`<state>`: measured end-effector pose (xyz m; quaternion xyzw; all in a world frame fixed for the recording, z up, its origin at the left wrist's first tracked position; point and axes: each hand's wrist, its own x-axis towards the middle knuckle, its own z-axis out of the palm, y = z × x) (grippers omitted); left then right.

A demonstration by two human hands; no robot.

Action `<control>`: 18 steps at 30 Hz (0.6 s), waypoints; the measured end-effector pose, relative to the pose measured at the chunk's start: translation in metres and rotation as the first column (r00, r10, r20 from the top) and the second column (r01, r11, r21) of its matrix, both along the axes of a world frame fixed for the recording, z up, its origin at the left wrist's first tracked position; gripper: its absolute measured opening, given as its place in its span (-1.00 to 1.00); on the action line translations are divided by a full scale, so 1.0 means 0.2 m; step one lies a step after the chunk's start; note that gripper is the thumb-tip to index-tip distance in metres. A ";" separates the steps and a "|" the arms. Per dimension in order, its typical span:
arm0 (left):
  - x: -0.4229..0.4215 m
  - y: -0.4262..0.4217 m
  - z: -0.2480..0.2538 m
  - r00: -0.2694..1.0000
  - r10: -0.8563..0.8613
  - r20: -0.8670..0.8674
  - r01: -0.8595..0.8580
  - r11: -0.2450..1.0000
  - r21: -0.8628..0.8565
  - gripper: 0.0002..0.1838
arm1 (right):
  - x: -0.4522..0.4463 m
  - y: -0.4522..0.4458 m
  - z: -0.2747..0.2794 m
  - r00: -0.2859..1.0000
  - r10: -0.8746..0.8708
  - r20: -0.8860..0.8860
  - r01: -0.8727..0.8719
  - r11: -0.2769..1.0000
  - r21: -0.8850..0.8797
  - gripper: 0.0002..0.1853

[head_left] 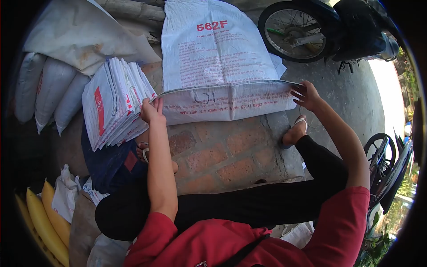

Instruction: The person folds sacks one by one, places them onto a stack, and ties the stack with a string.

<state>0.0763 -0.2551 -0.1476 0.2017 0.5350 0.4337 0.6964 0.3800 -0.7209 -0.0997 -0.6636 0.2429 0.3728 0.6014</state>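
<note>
A large white woven sack (218,58) with red print lies spread out in front of me, its near end folded over in a band across its width. At the left end of the fold, my left hand (153,111) grips the sack's edge with curled fingers. My right hand (305,95) has the right corner of the fold between thumb and fingers, the other fingers spread. Just left of my left hand stands a thick stack of folded sacks (115,104) on dark blue cloth.
Brick paving (222,155) lies below the sack, between my feet. A motorbike wheel (292,31) is close at the upper right, another motorbike (387,169) farther right. Filled white sacks (55,89) stand at the left, yellow sacks (46,222) at the lower left.
</note>
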 end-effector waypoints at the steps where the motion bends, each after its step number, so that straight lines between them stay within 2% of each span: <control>1: 0.06 0.07 0.02 0.999 -0.039 0.026 0.039 0.999 -0.011 -0.52 | 0.08 0.04 -0.03 1.000 -0.004 0.029 0.004 1.000 0.019 -0.69; 4: 0.20 0.33 -0.12 0.967 -0.217 0.130 0.219 0.976 0.006 -0.45 | 0.28 0.21 -0.12 0.985 0.032 0.169 -0.043 0.997 0.063 -0.58; 5: 0.24 0.38 -0.18 0.966 -0.246 0.078 0.248 0.969 -0.014 -0.43 | 0.30 0.25 -0.16 0.973 0.049 0.227 -0.067 0.995 0.071 -0.53; 7: 0.33 0.44 -0.26 0.954 -0.299 -0.015 0.298 0.953 -0.054 -0.38 | 0.30 0.33 -0.30 0.959 -0.039 0.280 0.035 0.999 0.020 -0.46; 8: 0.35 0.44 -0.31 0.934 -0.345 -0.088 0.346 0.938 0.001 -0.36 | 0.30 0.36 -0.38 0.948 -0.086 0.307 0.092 0.996 -0.005 -0.42; 10: 0.23 0.35 -0.42 0.868 -0.421 -0.263 0.452 0.889 0.068 -0.32 | 0.22 0.36 -0.55 0.918 -0.086 0.388 0.187 0.955 -0.232 -0.37; 11: 0.15 0.24 -0.42 0.847 -0.408 -0.340 0.472 0.872 0.128 -0.34 | 0.23 0.29 -0.76 0.861 0.005 0.509 0.237 0.881 -0.410 -0.39; 12: 0.07 0.10 -0.41 0.824 -0.386 -0.415 0.493 0.849 0.189 -0.36 | 0.09 0.26 -0.77 0.779 0.053 0.625 0.306 0.838 -0.452 -0.38; 14: -0.14 -0.14 -0.60 0.794 -0.208 -0.572 0.468 0.810 0.355 -0.40 | -0.07 0.17 -0.81 0.739 0.116 0.664 0.475 0.609 -0.635 -0.35; 15: -0.22 -0.25 -0.66 0.680 -0.136 -0.721 0.518 0.785 0.340 -0.39 | -0.16 0.13 -0.80 0.740 0.131 0.660 0.530 0.493 -0.691 -0.33; 16: -0.28 -0.32 -0.70 0.538 -0.053 -0.841 0.563 0.766 0.311 -0.38 | -0.21 0.06 -0.84 0.733 0.152 0.663 0.528 0.487 -0.695 -0.33; 17: -0.32 -0.33 -0.77 0.500 -0.075 -0.863 0.588 0.761 0.274 -0.36 | -0.23 -0.04 -0.91 0.725 0.175 0.666 0.526 0.484 -0.700 -0.33; 18: -0.34 -0.33 -0.83 0.465 -0.097 -0.880 0.610 0.755 0.239 -0.34 | -0.24 -0.17 -1.02 0.737 0.154 0.658 0.440 0.629 -0.641 -0.35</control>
